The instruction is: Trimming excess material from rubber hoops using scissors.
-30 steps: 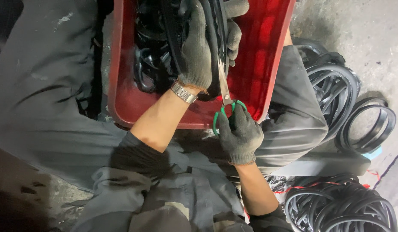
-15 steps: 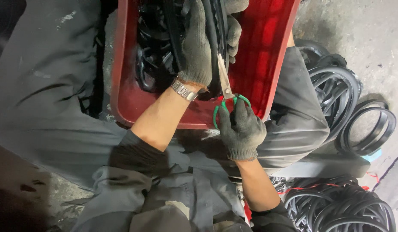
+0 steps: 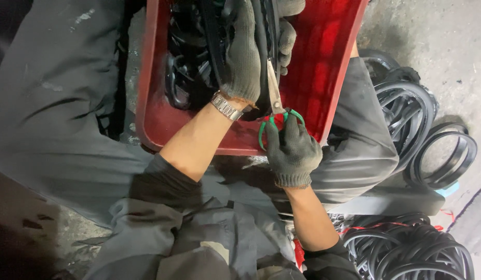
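One red crate (image 3: 323,78), one pair of green-handled scissors (image 3: 276,103), two gloved hands, one wristwatch (image 3: 226,106)

A: Where does the crate (image 3: 323,78) sit?

B: On the person's lap, across both thighs. Rubber rings (image 3: 188,67) lie piled in its left half; its right half is bare.

A: And the hands?

B: The left hand (image 3: 245,52) is inside the crate, wrapped around a rubber seal (image 3: 261,46) that runs up out of the top of the view. The right hand (image 3: 292,150) is at the crate's near rim, just below and to the right of the left one, fingers through the scissors (image 3: 276,98). The blades point up, lying against the seal beside the left hand.

A: What lies outside?

B: More rings on the floor to the right (image 3: 437,150), and another heap at the lower right (image 3: 411,249).
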